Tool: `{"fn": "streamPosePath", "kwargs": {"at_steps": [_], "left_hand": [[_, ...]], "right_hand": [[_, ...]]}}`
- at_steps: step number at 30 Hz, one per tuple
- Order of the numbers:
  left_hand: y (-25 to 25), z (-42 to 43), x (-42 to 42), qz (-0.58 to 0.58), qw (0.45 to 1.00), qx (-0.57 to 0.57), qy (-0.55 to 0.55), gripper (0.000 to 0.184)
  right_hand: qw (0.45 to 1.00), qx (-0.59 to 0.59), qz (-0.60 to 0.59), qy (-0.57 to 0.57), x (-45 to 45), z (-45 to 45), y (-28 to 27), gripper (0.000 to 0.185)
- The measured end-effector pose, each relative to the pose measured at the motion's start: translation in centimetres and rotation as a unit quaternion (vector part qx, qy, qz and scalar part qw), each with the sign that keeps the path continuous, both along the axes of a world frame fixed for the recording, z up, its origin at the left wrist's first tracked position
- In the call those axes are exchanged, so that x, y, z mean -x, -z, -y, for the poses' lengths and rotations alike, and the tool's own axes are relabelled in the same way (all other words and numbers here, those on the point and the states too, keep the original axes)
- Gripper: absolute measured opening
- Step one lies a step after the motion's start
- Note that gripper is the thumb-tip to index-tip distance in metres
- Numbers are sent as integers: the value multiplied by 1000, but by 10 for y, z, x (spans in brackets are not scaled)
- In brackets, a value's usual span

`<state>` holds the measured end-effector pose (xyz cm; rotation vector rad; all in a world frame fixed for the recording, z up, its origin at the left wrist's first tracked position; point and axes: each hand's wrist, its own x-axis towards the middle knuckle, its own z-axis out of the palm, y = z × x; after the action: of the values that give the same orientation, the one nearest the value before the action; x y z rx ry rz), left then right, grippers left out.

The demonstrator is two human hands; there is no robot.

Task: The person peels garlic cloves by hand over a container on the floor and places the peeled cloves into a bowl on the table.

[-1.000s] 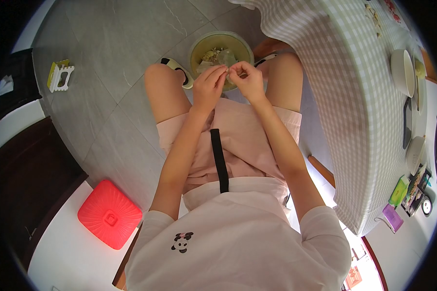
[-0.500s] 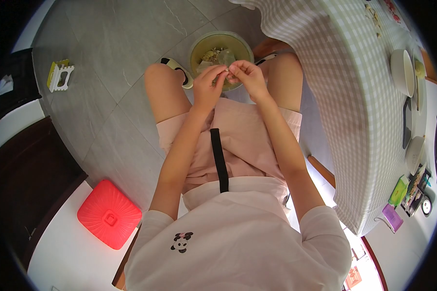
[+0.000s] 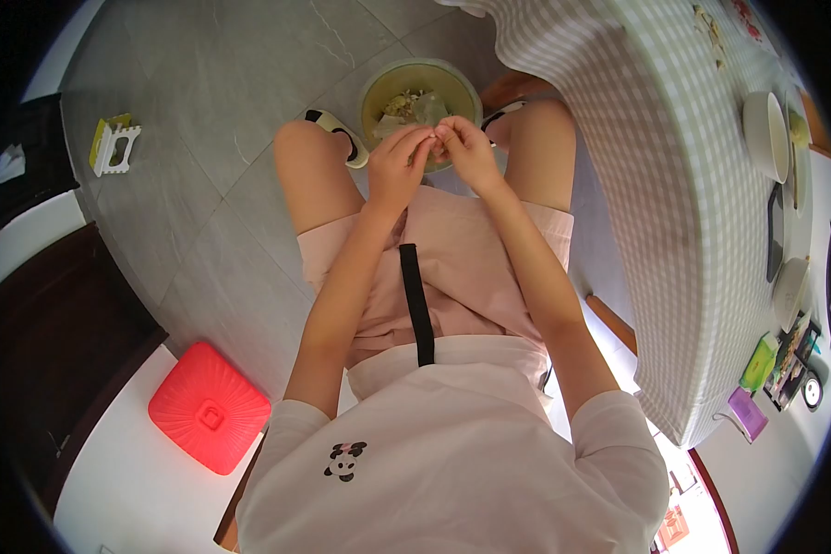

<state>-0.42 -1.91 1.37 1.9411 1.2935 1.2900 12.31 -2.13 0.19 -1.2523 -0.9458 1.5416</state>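
Observation:
My left hand (image 3: 401, 168) and my right hand (image 3: 472, 158) meet at the fingertips over a round yellowish bin (image 3: 456, 85) on the floor between my feet. Fingers and thumbs are pinched together on both sides. A tiny pale spot shows where they touch, too small to name. Light-coloured scraps (image 3: 403, 103) and a crumpled translucent wrapper (image 3: 428, 109) lie inside the bin. My hands cover its near rim.
To the right stands a table under a checked cloth (image 3: 665, 194), with a white bowl (image 3: 764, 138) and a dark phone-like slab (image 3: 775, 234). A yellow-white stool (image 3: 115, 148) is far left; a red lid-like square (image 3: 210, 408) sits lower left.
My right hand has turned slightly, its fingers curling closer against my left fingertips. The pale bit between them shows less now. The bin and its contents stay put.

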Motion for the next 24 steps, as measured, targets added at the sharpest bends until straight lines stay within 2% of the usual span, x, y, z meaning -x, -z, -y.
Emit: {"fn": "streamPosePath", "kwargs": {"at_steps": [5, 15, 19, 22, 24], "left_hand": [[-3, 1, -2, 5, 1000, 11, 4, 11], [-13, 3, -3, 100, 987, 125, 19, 13], [-11, 3, -3, 110, 984, 139, 17, 13], [-3, 3, -2, 148, 975, 165, 25, 13], [5, 2, -3, 291, 929, 228, 31, 15]], "right_hand": [[999, -10, 39, 2, 3, 1, 2, 13], [998, 25, -58, 21, 7, 2, 1, 16], [995, 37, -90, 27, 6, 2, 2, 17], [995, 36, -92, 26, 5, 2, 2, 17], [995, 39, -93, 26, 5, 1, 3, 17]]}}
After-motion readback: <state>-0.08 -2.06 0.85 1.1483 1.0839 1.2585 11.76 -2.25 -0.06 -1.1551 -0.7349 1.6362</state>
